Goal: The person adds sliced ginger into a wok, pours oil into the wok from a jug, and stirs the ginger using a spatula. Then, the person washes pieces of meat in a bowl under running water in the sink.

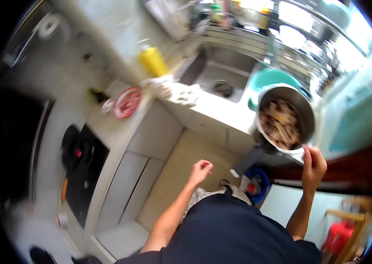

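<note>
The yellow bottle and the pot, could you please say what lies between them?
The head view shows the sink, then the teal basin, between the yellow bottle and the pot.

The pale table turns a corner, one run at the left, one across the far side. On the left run sit a black cooktop and, farther off, a red-rimmed plate. A yellow bottle stands near the corner. A sink is set into the far run. Whether the pot at right rests on it is unclear.
</note>
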`<state>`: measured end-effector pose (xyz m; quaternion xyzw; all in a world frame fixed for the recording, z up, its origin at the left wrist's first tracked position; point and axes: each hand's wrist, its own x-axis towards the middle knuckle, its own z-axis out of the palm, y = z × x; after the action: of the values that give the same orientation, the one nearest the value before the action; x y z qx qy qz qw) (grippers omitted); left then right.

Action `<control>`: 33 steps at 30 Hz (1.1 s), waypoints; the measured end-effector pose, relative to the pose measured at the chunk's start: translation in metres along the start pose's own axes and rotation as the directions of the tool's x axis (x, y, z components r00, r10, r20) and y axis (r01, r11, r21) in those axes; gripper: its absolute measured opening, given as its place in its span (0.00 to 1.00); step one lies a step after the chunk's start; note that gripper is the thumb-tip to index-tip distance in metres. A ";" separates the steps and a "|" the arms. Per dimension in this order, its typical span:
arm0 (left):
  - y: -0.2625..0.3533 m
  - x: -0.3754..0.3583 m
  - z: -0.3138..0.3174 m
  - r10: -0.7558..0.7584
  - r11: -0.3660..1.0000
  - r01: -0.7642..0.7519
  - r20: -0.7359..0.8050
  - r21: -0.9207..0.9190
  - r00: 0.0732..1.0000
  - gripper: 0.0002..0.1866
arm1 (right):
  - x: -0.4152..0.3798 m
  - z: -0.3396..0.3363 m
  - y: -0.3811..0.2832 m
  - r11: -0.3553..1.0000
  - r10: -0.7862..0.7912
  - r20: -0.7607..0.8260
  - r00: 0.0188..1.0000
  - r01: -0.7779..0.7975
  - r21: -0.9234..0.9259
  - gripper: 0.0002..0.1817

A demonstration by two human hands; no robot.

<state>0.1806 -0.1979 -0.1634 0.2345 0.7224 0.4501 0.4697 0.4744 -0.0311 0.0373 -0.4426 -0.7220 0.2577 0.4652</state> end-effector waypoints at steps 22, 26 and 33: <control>-0.270 -0.097 -0.097 -0.619 0.785 0.423 -0.600 -0.453 0.507 0.06 | -0.022 0.133 -0.087 0.913 -0.373 0.499 0.782 0.214 0.346 0.02; -0.152 -0.003 -0.166 -0.288 0.866 -0.081 -0.624 -0.494 0.726 0.18 | -0.006 0.133 -0.100 0.894 -0.445 0.539 0.715 0.327 0.305 0.05; 0.028 0.152 -0.296 -0.078 0.548 -0.519 -0.657 -0.656 0.750 0.16 | 0.026 0.140 -0.129 0.896 -0.421 0.578 0.699 0.421 0.143 0.07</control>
<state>-0.1531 -0.1959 -0.1640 -0.0723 0.5068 0.8370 0.1934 0.2925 -0.0641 0.0898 -0.1621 -0.9124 0.2701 0.2612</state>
